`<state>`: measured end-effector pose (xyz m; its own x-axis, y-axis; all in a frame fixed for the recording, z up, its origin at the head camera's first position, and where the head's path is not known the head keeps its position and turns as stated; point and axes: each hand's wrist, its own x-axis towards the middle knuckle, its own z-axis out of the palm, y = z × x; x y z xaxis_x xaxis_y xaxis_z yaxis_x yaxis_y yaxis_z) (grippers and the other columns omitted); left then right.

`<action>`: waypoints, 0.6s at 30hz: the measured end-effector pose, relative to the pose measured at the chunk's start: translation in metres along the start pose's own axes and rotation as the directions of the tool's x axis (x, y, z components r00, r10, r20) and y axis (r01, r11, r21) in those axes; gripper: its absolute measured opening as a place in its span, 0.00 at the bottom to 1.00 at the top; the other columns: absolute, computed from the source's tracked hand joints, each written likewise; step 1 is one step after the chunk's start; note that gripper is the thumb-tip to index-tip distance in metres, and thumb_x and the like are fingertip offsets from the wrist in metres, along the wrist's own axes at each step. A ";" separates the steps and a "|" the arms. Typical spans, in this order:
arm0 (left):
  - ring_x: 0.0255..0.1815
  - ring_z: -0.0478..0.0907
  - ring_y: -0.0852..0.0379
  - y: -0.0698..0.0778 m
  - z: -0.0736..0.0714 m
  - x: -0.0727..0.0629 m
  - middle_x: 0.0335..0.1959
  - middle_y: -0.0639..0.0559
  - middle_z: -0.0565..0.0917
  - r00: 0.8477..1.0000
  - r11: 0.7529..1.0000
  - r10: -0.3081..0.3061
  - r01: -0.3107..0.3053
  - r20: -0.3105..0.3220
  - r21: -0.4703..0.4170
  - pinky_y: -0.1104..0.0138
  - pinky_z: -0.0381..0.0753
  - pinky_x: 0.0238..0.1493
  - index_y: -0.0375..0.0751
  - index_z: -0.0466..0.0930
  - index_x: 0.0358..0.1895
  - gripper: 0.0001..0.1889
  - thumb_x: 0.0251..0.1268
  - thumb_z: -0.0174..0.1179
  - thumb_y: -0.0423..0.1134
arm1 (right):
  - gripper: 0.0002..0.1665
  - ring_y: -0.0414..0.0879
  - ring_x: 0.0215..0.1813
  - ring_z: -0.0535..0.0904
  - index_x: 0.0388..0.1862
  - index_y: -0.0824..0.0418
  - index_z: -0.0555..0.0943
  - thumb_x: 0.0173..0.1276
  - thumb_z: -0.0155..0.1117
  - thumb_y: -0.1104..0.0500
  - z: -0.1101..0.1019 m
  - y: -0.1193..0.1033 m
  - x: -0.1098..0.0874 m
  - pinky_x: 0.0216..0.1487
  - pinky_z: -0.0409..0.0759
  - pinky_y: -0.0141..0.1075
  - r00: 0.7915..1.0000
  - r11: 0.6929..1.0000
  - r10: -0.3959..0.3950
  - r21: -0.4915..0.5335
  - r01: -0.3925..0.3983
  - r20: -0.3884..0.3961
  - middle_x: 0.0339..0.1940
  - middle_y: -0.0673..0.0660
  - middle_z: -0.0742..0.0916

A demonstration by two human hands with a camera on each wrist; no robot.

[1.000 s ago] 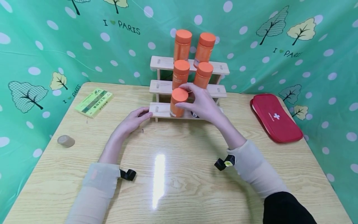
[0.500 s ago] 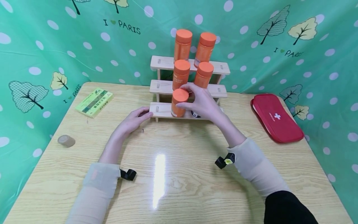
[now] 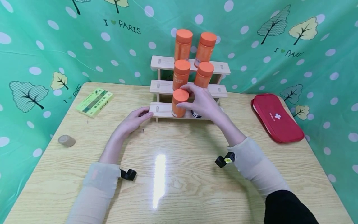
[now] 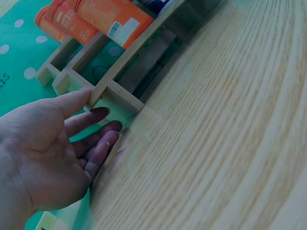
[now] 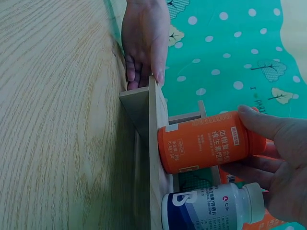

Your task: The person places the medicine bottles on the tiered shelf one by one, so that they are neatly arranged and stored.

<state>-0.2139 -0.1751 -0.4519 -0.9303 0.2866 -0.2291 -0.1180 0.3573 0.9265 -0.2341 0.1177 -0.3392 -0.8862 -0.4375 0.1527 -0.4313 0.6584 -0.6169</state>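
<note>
My right hand (image 3: 202, 102) grips an orange bottle (image 3: 178, 109) with thumb and fingers round its cap end. That bottle stands upright on the lowest step of a three-step wooden rack (image 3: 160, 109). Close beside it on the same step is a white bottle with a blue label (image 5: 206, 211), mostly hidden behind my right hand in the head view. My left hand (image 3: 133, 120) pinches the left end of the lowest step, thumb above and fingers underneath. Two orange bottles (image 3: 181, 74) occupy the middle step, and two more orange bottles (image 3: 183, 46) stand on the top step.
A green and yellow box (image 3: 94, 102) lies at the table's back left, with a small greyish cylinder (image 3: 66, 141) nearer me. At the right is a red first-aid pouch (image 3: 277, 118). A green patterned cloth (image 3: 112, 56) hangs behind the wooden table (image 3: 179, 186).
The orange bottle in my right hand has shifted slightly to the right along the lowest step, mostly in the first half second. My left hand has stayed on the rack's end.
</note>
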 end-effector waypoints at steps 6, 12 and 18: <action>0.82 0.59 0.41 0.001 0.000 0.000 0.79 0.41 0.66 1.000 1.000 -0.002 0.002 0.000 0.004 0.46 0.57 0.83 0.42 0.64 0.78 0.33 0.79 0.54 0.56 | 0.36 0.48 0.59 0.82 0.67 0.57 0.77 0.61 0.80 0.52 -0.002 0.000 0.000 0.65 0.81 0.45 1.000 1.000 0.007 0.000 -0.007 0.006 0.61 0.55 0.85; 0.82 0.59 0.41 0.001 -0.001 0.000 0.79 0.40 0.66 1.000 1.000 -0.001 0.001 0.002 0.000 0.45 0.56 0.83 0.42 0.63 0.78 0.33 0.79 0.53 0.56 | 0.36 0.48 0.59 0.82 0.66 0.56 0.77 0.61 0.80 0.52 -0.002 0.001 0.002 0.64 0.81 0.45 1.000 1.000 0.009 -0.002 -0.009 0.004 0.61 0.55 0.85; 0.81 0.60 0.40 0.000 -0.001 0.000 0.78 0.40 0.67 1.000 1.000 0.003 -0.003 0.005 -0.002 0.45 0.57 0.83 0.41 0.64 0.77 0.32 0.79 0.53 0.55 | 0.37 0.48 0.59 0.81 0.66 0.56 0.77 0.61 0.81 0.51 -0.002 0.001 0.001 0.65 0.80 0.46 1.000 1.000 0.008 -0.004 -0.008 0.002 0.61 0.55 0.85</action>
<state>-0.2139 -0.1757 -0.4517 -0.9289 0.2919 -0.2278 -0.1160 0.3549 0.9277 -0.2359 0.1190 -0.3385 -0.8891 -0.4337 0.1463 -0.4252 0.6644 -0.6146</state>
